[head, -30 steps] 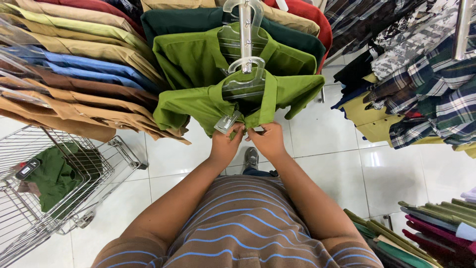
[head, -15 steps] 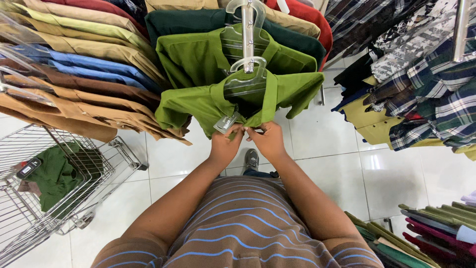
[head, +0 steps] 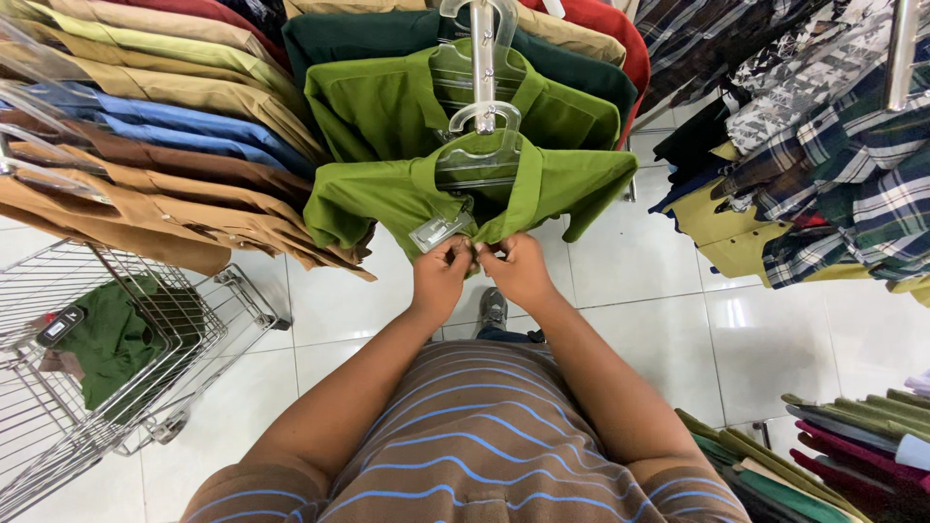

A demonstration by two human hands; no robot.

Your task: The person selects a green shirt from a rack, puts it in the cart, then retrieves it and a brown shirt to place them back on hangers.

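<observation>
A light green shirt hangs on a clear plastic hanger at the front of a rail. My left hand and my right hand are side by side at the shirt's front placket, both pinching the fabric just below the collar. A small grey tag dangles next to my left fingers. Behind this shirt hang another light green shirt and a dark green one.
A wire shopping cart holding a green garment stands at lower left. Tan, blue and brown shirts hang at left, plaid shirts at right, folded clothes at lower right. White tiled floor lies below.
My hands have stayed at the shirt's front; the fingers have shifted slightly on the fabric. The view has barely moved.
</observation>
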